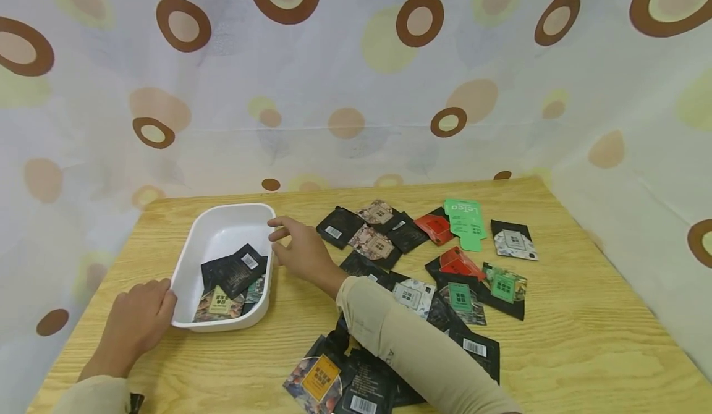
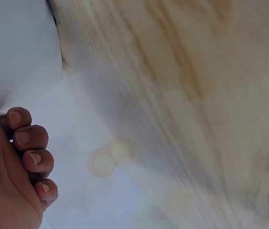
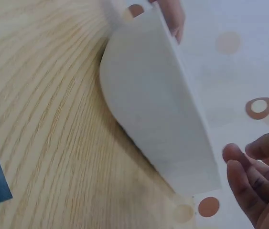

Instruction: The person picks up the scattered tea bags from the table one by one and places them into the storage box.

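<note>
On the white tub's rim, left fingers curled

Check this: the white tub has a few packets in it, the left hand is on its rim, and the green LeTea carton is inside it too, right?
No, the green LeTea carton isn't in the white tub; the head view shows it out on the wooden table, to the tub's right. The packets inside and the left hand on the rim are as you said.
</note>
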Available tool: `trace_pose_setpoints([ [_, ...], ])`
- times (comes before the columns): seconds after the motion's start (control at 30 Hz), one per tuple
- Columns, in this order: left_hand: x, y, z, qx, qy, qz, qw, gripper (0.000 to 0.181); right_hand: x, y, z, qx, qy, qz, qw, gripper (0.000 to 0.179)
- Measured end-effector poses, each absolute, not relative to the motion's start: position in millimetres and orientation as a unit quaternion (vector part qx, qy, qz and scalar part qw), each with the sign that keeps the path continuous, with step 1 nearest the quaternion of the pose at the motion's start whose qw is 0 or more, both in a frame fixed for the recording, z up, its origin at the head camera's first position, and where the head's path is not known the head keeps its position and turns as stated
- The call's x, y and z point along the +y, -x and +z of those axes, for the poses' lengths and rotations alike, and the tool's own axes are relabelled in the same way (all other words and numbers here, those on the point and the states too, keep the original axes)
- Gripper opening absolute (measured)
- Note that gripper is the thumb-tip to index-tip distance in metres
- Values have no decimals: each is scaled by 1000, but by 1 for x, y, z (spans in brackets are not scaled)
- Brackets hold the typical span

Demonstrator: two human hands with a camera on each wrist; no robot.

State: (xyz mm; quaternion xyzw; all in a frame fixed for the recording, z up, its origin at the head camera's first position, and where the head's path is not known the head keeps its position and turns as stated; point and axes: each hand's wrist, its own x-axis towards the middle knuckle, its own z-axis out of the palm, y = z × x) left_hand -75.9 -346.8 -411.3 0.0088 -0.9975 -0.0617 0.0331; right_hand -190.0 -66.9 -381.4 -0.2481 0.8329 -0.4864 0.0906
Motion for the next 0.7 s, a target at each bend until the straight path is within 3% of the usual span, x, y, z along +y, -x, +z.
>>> trace_pose_setpoints([
  [0.33, -348, 77, -411, -997, -4, -64, 36, 32, 8, 202, -389, 901, 279, -328, 59, 22],
  [0.7, -349, 75, -412, -997, -5, -65, 28, 34, 72, 209, -411, 939, 223, -240, 106, 21],
])
